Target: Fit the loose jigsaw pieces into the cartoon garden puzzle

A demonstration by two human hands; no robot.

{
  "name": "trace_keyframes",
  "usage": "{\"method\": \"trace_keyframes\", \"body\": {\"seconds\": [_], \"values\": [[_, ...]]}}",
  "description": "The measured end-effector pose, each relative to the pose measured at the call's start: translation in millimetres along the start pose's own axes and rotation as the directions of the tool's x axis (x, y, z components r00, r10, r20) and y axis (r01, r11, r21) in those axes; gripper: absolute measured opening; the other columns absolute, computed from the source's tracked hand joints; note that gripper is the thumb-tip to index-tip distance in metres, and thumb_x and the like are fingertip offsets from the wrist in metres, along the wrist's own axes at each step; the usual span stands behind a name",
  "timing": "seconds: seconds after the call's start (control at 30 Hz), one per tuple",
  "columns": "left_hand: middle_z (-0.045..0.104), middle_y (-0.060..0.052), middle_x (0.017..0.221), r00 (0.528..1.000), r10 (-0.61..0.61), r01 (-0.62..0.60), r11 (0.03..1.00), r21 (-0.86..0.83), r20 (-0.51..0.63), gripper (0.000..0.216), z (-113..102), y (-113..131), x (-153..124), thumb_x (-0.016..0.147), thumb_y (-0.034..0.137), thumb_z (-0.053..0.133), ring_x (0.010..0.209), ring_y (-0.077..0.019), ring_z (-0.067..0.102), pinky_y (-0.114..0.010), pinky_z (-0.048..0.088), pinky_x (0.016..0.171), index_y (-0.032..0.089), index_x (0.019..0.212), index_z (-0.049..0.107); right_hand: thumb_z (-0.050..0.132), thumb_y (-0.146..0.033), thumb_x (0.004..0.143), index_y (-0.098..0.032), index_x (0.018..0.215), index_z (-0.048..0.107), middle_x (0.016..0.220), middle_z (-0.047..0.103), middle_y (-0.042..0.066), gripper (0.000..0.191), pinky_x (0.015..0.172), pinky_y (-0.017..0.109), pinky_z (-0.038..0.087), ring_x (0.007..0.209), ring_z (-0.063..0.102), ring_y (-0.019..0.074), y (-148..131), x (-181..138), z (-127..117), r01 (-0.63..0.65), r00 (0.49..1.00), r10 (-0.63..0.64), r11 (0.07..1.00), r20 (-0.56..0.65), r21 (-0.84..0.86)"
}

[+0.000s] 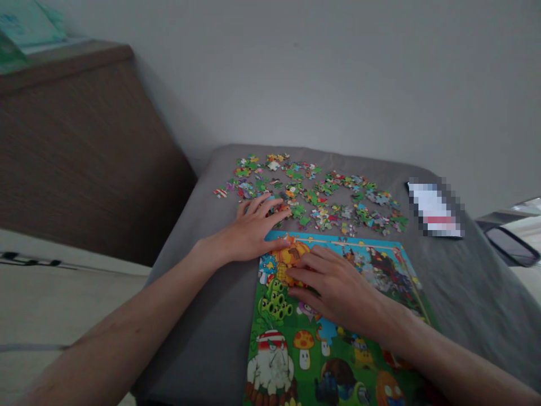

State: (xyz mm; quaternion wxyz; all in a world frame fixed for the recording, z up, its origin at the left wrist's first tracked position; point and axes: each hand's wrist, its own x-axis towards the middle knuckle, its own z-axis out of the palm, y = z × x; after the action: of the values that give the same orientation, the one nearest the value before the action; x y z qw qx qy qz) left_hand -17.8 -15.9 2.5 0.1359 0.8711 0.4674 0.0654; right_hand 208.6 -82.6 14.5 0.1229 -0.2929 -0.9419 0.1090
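Observation:
My left hand (252, 228) lies palm down with its fingers spread over loose jigsaw pieces (298, 211) on the grey cloth. Its thumb reaches the top edge of a colourful jigsaw puzzle (270, 313) with cartoon plants on it. Over the puzzle's upper part is my right hand (332, 282), fingers slightly bent and apart, the tips at an orange figure (291, 254). Whether a piece lies under those fingertips is hidden. A blue jigsaw-shaped patch (327, 330) shows below my right hand. My right forearm covers part of the puzzle's right side.
Several more loose pieces (333, 183) spread across the back of the grey-covered table (186, 316), near the wall. A phone (435, 208) with a blurred-out screen lies at the right. A brown wooden cabinet (76, 135) stands at the left, with green packages (31, 25) on top.

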Motion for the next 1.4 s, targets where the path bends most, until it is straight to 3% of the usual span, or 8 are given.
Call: {"method": "trace_keyframes", "body": {"seconds": [0.33,0.57,0.77,0.93,1.17,1.4], "values": [[0.030,-0.008,0.160,1.000,-0.005,0.005,1.000,0.024,0.006,0.069,-0.5,0.0,-0.4,0.093,0.071,0.041,0.148,-0.0353,0.014,-0.058,0.012,0.117,0.031,0.150,0.040,0.059,-0.026,0.096,-0.020,0.094,0.074,0.101,0.070,0.006,0.017,0.087,0.039,0.048,0.095,0.057,0.0234,4.1,4.0,7.4,-0.024,0.990,0.031,0.998,-0.135,0.057],[0.031,-0.007,0.159,1.000,-0.008,0.008,1.000,0.016,0.002,0.067,-0.9,0.7,-0.7,0.093,0.069,0.042,0.148,-0.0344,0.014,-0.058,0.013,0.116,0.033,0.149,0.040,0.064,-0.030,0.094,-0.019,0.117,0.066,0.117,0.067,0.008,0.026,0.092,0.045,0.048,0.104,0.055,0.0259,7.7,-1.2,7.3,-0.108,0.984,0.124,0.987,-0.130,0.120],[0.029,-0.008,0.160,1.000,-0.004,0.004,1.000,0.031,0.014,0.067,-1.3,0.7,-0.8,0.094,0.069,0.041,0.148,-0.0341,0.014,-0.059,0.012,0.117,0.032,0.150,0.040,0.062,-0.027,0.094,-0.021,0.109,0.069,0.120,0.063,0.009,0.018,0.095,0.046,0.046,0.108,0.050,0.0275,6.5,-0.9,6.1,-0.127,0.987,0.141,0.978,-0.074,0.165],[0.030,-0.008,0.160,1.000,-0.003,0.003,0.999,0.037,0.018,0.068,-1.3,1.1,0.0,0.094,0.071,0.038,0.148,-0.0343,0.014,-0.059,0.014,0.117,0.031,0.149,0.041,0.069,-0.029,0.089,-0.019,0.119,0.063,0.128,0.057,0.012,0.033,0.097,0.050,0.044,0.113,0.046,0.0302,5.9,1.5,5.7,-0.224,0.971,0.236,0.951,-0.030,0.211],[0.030,-0.007,0.160,1.000,-0.005,0.004,1.000,0.023,0.019,0.068,-1.0,1.1,0.0,0.094,0.072,0.035,0.148,-0.0345,0.013,-0.059,0.015,0.116,0.032,0.149,0.040,0.074,-0.026,0.085,-0.019,0.106,0.063,0.119,0.061,0.007,0.025,0.093,0.045,0.043,0.107,0.048,0.0272,9.6,7.8,3.4,-0.274,0.961,0.274,0.916,0.040,0.294],[0.030,-0.009,0.160,1.000,-0.003,0.002,1.000,0.030,0.022,0.065,-1.5,1.4,0.1,0.095,0.066,0.041,0.148,-0.0358,0.014,-0.060,0.015,0.116,0.030,0.149,0.040,0.067,-0.020,0.089,-0.019,0.116,0.063,0.123,0.062,0.009,0.027,0.096,0.047,0.040,0.113,0.049,0.0284,11.4,11.6,8.6,-0.286,0.951,0.307,0.924,-0.044,0.254]]}}
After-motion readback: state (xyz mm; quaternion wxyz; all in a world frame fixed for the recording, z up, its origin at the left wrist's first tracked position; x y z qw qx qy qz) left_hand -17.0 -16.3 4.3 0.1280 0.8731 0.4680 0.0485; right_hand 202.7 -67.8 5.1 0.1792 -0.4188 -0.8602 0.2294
